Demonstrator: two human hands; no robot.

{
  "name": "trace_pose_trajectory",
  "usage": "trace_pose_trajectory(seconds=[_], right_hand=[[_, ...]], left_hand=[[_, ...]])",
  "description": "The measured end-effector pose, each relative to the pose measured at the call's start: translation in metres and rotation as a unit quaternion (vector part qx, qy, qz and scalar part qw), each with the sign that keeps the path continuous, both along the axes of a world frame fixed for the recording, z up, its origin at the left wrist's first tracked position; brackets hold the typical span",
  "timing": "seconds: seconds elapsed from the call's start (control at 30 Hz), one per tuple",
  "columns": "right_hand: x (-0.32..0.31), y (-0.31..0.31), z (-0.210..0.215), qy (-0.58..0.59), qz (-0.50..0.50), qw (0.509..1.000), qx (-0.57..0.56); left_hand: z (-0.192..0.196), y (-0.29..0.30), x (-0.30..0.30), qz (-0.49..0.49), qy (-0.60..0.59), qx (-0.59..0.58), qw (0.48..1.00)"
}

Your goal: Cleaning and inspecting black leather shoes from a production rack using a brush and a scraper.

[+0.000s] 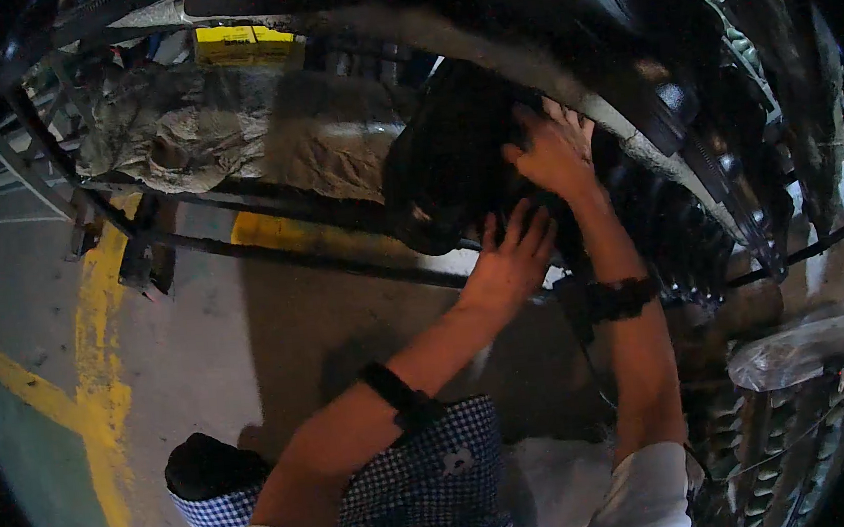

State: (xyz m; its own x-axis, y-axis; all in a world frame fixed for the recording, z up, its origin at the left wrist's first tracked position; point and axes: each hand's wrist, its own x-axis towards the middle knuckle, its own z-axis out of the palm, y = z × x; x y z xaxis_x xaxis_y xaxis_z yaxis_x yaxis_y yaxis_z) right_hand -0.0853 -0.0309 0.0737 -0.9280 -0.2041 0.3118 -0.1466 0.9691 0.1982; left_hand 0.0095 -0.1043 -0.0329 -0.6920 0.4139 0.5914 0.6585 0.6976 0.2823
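Bare hands at a dark, rounded part (448,156), seen from above. The part lies ahead of the person, on the near side of a pale curved bar (659,157) and right of a crumpled brown covering (171,150). Its near end reaches the dark frame rail (291,262), which probably serves as a lower edge to the rack; whether the part bears on the rail or merely overlaps it in this view cannot be told.

Left hand (513,250): palm down, fingers spread with clear gaps between them, their tips at the near side of the dark mass. Nothing appears to be pinched; the flat, fanned posture suggests steadying or feeling rather than gripping.

Right hand (558,156): farther from the body, laid over the right side of the part just beside the curved bar. The thumb stands off to the left and the fingers are bent; the contact is black on black and poorly lit, so whether they pinch an edge or only press on the surface cannot be told. The two hands sit close together but apart, an arrangement that would plausibly check the part from two sides.

Surroundings: black ribbed pieces (695,230) stand right of the hands; a yellow box (247,46) lies beyond the covering; a clear plastic-wrapped bundle (801,353) rests at lower right.
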Motion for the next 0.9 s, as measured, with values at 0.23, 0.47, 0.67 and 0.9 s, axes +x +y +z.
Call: trace_pose_trajectory(seconds=[0.23, 0.47, 0.67, 0.9], right_hand=[[-0.019, 0.005, -0.016, -0.039, 0.007, 0.999, -0.028], [-0.05, 0.028, -0.02, 0.211, 0.028, 0.976, -0.048], [-0.026, 0.016, -0.011, 0.213, 0.078, 0.96, -0.166], [0.011, -0.006, -0.012, -0.001, 0.045, 0.997, -0.056]], left_hand=[[0.003, -0.003, 0.002, -0.02, -0.007, 0.015, 1.0], [0.005, -0.001, 0.001, -0.018, 0.002, 0.004, 1.0], [0.013, -0.022, 0.0, -0.051, -0.031, 0.036, 0.998], [0.037, -0.09, -0.011, -0.009, 0.008, 0.187, 0.982]])
